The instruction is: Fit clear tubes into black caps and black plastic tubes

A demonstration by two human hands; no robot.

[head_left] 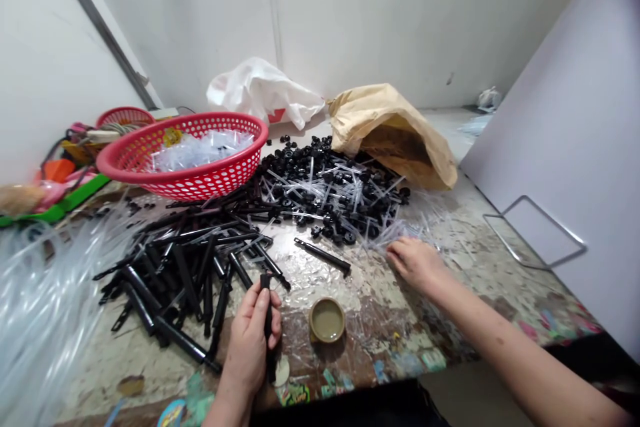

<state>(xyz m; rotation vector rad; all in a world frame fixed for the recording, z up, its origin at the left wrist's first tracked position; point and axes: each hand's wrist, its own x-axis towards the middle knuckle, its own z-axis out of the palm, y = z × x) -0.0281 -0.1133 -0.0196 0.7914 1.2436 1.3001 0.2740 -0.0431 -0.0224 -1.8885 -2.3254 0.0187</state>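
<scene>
My left hand point(250, 327) is wrapped round a black plastic tube point(266, 287), held upright near the front edge of the table. To the right, my right hand point(414, 265) reaches to a pile of thin clear tubes point(387, 233), its fingertips pressed together at the pile's edge. Whatever lies between those fingertips is too small to make out. A single black tube point(323, 255) lies between the hands. Close by stands a small round cup point(327, 320) of cloudy liquid. Many more black tubes point(187, 280) are heaped left of my left hand.
Small black caps point(300, 170) mixed with clear tubes form a heap at the middle back. Behind it lies an open brown paper bag point(395, 133). A red basket point(200, 180) holds clear plastic pieces. Long clear tubing point(50, 320) covers the left; a white panel point(565, 167) with a wire handle stands right.
</scene>
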